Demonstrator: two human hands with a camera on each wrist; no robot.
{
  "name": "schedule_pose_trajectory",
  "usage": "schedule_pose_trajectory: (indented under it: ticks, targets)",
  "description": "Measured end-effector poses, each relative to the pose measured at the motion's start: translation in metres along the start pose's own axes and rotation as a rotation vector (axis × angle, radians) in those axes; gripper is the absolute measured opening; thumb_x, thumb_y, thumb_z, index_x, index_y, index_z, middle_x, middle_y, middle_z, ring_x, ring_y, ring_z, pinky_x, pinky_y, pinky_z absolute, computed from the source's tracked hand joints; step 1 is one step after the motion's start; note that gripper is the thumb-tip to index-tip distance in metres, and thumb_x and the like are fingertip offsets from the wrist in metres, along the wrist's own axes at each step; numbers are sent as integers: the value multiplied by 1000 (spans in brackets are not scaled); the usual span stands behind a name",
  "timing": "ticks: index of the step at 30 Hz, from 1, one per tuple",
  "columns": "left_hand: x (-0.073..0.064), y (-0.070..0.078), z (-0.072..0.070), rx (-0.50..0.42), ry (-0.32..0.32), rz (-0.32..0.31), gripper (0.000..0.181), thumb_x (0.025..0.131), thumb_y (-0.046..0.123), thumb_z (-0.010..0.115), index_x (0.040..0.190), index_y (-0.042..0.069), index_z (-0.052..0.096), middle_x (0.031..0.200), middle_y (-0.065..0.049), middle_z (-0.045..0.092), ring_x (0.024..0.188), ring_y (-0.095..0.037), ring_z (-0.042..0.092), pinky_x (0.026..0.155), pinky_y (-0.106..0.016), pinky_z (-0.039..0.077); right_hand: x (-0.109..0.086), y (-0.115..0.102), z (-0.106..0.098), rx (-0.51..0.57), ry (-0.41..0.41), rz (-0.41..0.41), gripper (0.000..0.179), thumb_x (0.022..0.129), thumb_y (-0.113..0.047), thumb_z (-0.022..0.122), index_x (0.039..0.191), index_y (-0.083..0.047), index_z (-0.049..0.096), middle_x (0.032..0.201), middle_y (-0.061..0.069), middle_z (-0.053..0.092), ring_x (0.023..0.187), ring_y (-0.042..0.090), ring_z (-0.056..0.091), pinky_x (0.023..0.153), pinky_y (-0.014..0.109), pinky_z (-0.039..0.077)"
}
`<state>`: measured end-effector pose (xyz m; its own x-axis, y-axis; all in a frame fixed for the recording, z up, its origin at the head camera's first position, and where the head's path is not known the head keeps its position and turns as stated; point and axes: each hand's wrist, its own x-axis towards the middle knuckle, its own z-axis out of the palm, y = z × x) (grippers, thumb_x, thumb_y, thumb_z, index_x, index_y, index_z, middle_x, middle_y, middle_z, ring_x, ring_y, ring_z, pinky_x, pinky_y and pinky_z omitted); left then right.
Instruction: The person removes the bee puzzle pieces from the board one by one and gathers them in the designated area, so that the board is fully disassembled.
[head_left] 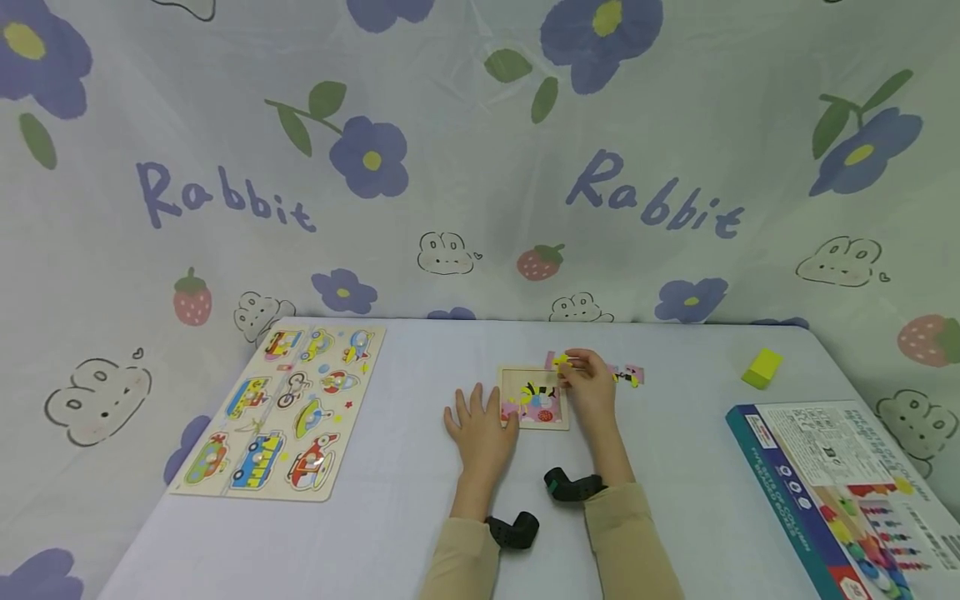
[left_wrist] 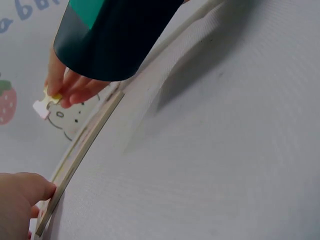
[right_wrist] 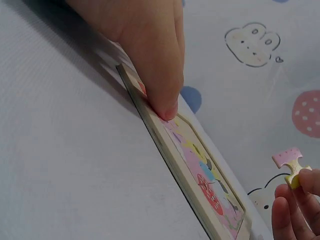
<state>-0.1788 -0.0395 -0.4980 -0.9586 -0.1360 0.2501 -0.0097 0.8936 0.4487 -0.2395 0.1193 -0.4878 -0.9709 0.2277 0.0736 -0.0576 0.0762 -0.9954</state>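
a child's play corner: rabbit-print backdrop (head_left: 480,167), vehicle peg puzzle (head_left: 285,412), toy box (head_left: 847,492)

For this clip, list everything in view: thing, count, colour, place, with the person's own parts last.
Small wooden jigsaw frame: 1, pale wood with a partly filled colourful picture, table centre.
Pink-and-yellow jigsaw piece: 1, pinched in the right fingers.
Loose jigsaw pieces: a few, pink and yellow, right of the frame.
Wooden vehicle peg puzzle board: 1, multicoloured, table left.
Yellow-green block: 1, table right.
Printed toy box: 1, blue-edged, near right corner.
Table: 1, pale cover.
Floral backdrop cloth: 1, behind.
Left hand: flat, touching the frame's left edge.
Right hand: holds the piece.
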Motion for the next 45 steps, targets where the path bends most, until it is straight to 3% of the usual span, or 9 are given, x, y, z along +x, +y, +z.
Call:
schedule_pose_trajectory:
  ticks: [9, 14, 20, 28, 32, 38, 41, 45]
  targets:
    - [1, 3, -2, -4, -13, 0, 49, 84, 33, 62, 125, 6, 57, 136, -19, 42, 132, -46, 22, 100, -64, 9, -1, 1, -10, 10, 41, -3, 23, 89, -12, 60, 112, -7, 61, 96, 9, 60, 81, 15, 60, 68, 20, 52]
    - [1, 4, -3, 3, -16, -2, 49, 84, 33, 62, 125, 7, 57, 136, -18, 43, 132, -45, 22, 101, -63, 10, -2, 0, -15, 4, 76, 23, 27, 86, -12, 64, 113, -7, 61, 94, 10, 62, 75, 13, 63, 68, 19, 52]
    - [1, -1, 2, -6, 42, 27, 48, 83, 32, 63, 122, 5, 58, 133, -20, 45, 130, -47, 25, 100, -63, 10, -5, 5, -23, 6, 123, 22, 20, 84, -12, 67, 101, -2, 66, 90, 10, 63, 73, 9, 63, 66, 18, 52]
    - [0, -2, 2, 6, -11, -2, 49, 84, 33, 62, 125, 6, 57, 136, -19, 43, 132, -46, 22, 100, -63, 9, -9, 7, -33, -31, 178, 17, 17, 84, -10, 67, 98, 0, 68, 92, 13, 65, 69, 6, 62, 63, 17, 52]
    - [0, -2, 1, 2, -18, -5, 49, 84, 33, 62, 125, 6, 56, 137, -19, 42, 132, -45, 22, 101, -62, 9, -10, 7, -37, -115, 207, 2, 15, 84, -8, 66, 96, 1, 69, 92, 15, 66, 64, 8, 61, 57, 14, 49]
    - [-1, -1, -1, -4, -21, -7, 49, 84, 33, 62, 125, 6, 57, 136, -19, 42, 133, -45, 21, 101, -63, 8, -9, 7, -39, -418, 235, -28, 15, 82, -11, 67, 92, 0, 71, 88, 15, 68, 76, 19, 59, 63, 19, 44]
    - [-1, -1, -1, -5, -9, 0, 49, 83, 32, 62, 125, 6, 57, 136, -19, 43, 132, -46, 22, 100, -63, 9, -8, 5, -39, -476, 226, -43, 15, 82, -10, 67, 91, 1, 71, 87, 16, 68, 79, 25, 60, 66, 28, 43]
    - [0, 0, -1, -9, -4, 4, 49, 83, 32, 62, 125, 6, 57, 135, -19, 43, 132, -46, 22, 100, -64, 9, -8, 4, -39, -507, 222, -57, 15, 82, -8, 66, 92, 1, 71, 85, 17, 67, 77, 27, 60, 65, 31, 43]
